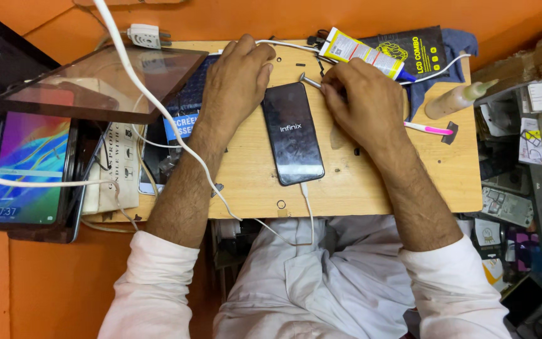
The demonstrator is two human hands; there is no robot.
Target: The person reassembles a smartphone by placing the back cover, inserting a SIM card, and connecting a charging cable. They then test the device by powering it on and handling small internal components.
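A black smartphone [293, 133] lies face up in the middle of a small wooden board [359, 182], a white cable [308, 213] plugged into its near end. My left hand [236, 78] rests palm down on the board just left of the phone's top, fingers curled, holding nothing that I can see. My right hand [365, 100] sits to the right of the phone's top and grips a thin metal tool [310, 80] whose tip points left, above the phone.
A yellow-and-white glue tube [365, 53] and a black packet [418, 50] lie at the far edge. A squeeze bottle [456, 98] and pink-handled tool [428, 129] sit right. A tablet [98, 81], a lit phone [29, 166] and white cables crowd the left. Cluttered shelves stand right.
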